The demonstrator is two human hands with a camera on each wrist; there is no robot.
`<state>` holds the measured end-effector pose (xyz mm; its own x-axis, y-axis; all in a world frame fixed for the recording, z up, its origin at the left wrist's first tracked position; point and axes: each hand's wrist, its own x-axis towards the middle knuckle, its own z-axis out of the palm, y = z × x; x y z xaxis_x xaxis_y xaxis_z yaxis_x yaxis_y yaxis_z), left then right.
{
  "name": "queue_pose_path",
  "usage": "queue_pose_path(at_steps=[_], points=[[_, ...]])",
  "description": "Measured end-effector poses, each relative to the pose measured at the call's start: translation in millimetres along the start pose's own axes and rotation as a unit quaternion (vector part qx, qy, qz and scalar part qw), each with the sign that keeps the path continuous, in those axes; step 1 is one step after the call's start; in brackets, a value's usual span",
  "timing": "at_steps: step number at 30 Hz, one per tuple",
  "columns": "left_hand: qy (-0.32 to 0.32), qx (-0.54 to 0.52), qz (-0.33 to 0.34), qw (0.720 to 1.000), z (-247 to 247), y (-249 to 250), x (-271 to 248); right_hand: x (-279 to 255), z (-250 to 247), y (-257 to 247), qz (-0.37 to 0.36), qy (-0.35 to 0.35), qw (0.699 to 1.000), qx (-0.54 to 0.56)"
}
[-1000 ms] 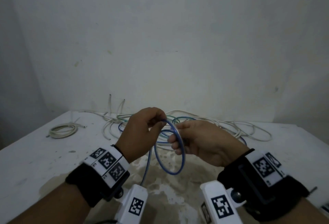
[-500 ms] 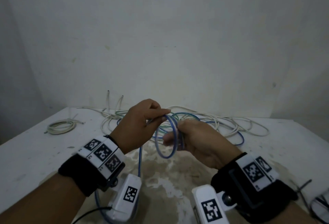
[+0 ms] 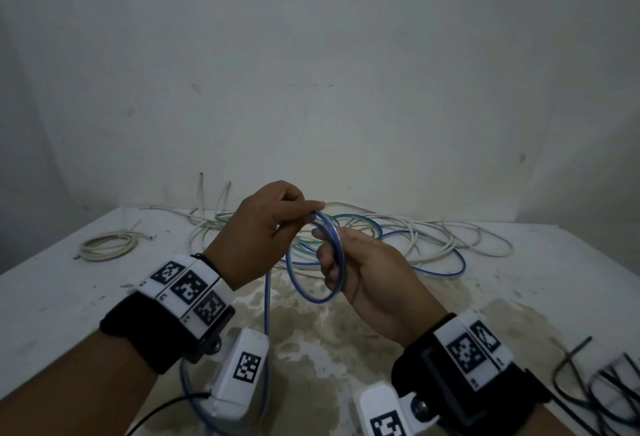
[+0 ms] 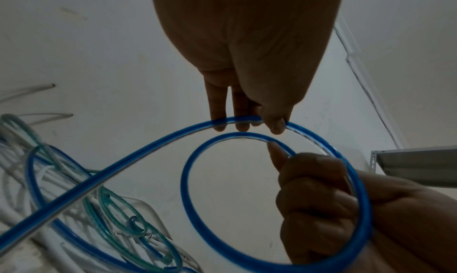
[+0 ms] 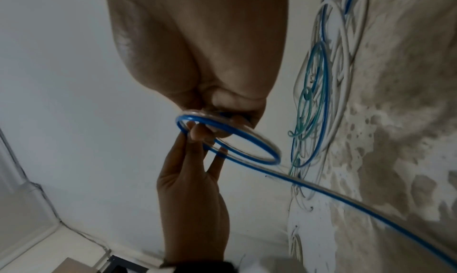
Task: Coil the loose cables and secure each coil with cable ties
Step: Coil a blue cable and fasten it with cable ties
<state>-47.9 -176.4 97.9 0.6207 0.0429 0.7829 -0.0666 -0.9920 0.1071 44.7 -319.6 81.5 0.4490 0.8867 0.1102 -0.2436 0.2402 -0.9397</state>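
Observation:
A blue cable (image 3: 301,292) is wound into a small coil held above the table between both hands. My left hand (image 3: 263,228) pinches the strand at the top of the coil between thumb and fingertips (image 4: 220,126). My right hand (image 3: 367,273) grips the coil's right side with its fingers curled through the loops (image 4: 184,181). In the right wrist view the coil (image 5: 262,161) lies across the right hand's fingers (image 5: 215,121), with the left hand (image 5: 190,189) meeting it from below. The cable's free length hangs from the left hand toward the table's front edge.
A tangle of white, green and blue cables (image 3: 433,238) lies at the back of the white table (image 3: 69,297). A coiled white cable (image 3: 107,245) lies at the back left. Black cables (image 3: 606,387) lie at the front right. A wall stands close behind.
My left hand has carried the strand up and over to the coil's top, and its fingers now reach rightward. The right hand keeps its hold on the coil.

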Motion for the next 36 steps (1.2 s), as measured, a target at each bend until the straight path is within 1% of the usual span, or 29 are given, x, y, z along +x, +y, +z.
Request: queue_pose_path(at_steps=[2, 4, 8, 11, 14, 20, 26, 33, 36], points=[[0.004, 0.005, -0.009, 1.000, 1.7, -2.1, 0.6, -2.0, 2.4, 1.2, -0.004, -0.001, 0.999, 0.039], [0.001, 0.013, -0.004, 1.000, 4.9, -2.0, -0.3, -2.1, 5.0, 1.5, 0.003, -0.008, 0.997, 0.078], [0.003, 0.015, 0.006, 1.000, 4.9, -1.5, 0.1, -2.9, 8.9, 2.3, -0.014, -0.014, 0.997, 0.081], [-0.029, 0.001, 0.003, 1.000, 1.5, -3.2, 1.4, -5.4, 8.1, 2.1, -0.012, -0.038, 0.994, 0.106], [-0.061, -0.026, -0.017, 0.998, -0.2, -4.9, 3.6, -6.8, 2.8, 3.1, -0.003, -0.040, 0.994, 0.103], [-0.041, -0.016, -0.061, 0.997, -4.1, -11.9, 6.6, -12.0, -4.7, 7.4, 0.006, -0.049, 0.996, 0.075], [-0.024, -0.005, -0.067, 0.997, -1.2, -11.1, 5.6, -15.0, -5.9, 5.4, 0.012, -0.052, 0.989, 0.139], [-0.009, 0.020, -0.069, 0.997, 1.5, -9.3, 5.2, -13.1, -7.1, 3.8, 0.047, -0.032, 0.992, 0.117], [0.001, 0.022, -0.075, 0.997, 2.1, -11.6, 3.6, -13.6, -8.7, 2.3, 0.053, -0.028, 0.989, 0.135]])
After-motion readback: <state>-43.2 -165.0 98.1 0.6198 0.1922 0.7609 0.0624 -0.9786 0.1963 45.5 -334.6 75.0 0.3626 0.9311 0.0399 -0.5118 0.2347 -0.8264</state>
